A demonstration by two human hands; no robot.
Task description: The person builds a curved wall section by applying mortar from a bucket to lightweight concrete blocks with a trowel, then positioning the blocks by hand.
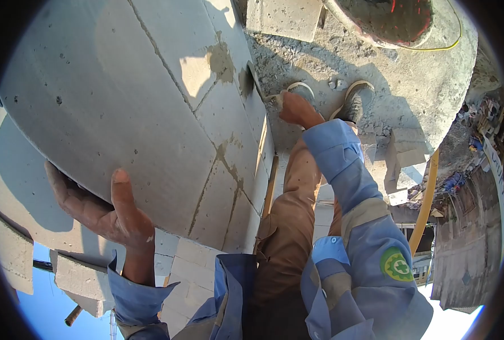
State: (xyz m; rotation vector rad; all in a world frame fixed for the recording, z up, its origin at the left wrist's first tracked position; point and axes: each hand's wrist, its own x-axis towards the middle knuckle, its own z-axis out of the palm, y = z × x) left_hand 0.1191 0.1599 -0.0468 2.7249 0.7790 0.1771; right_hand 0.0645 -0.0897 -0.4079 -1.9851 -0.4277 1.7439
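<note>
A wall of large grey blocks (122, 102) fills the left side, with thin mortar joints and damp mortar smears on its face. My left hand (107, 218) lies at the wall's upper edge. Its thumb is raised over the block face and its fingers are stretched out along the edge, apart from the thumb. Down by the wall's lower part, my right hand (298, 110) is closed round the handle of a trowel. The trowel's thin dark blade (256, 80) is seen nearly edge-on, close against the wall face. My fingers hide most of the handle.
My shoes (356, 101) stand on a rubble-strewn floor (342, 65). A round bucket (376, 41) and a loose block (283, 18) are ahead. Several broken blocks (406, 150) lie at right, near a yellow pole (425, 204). More blocks (82, 275) show beyond the wall.
</note>
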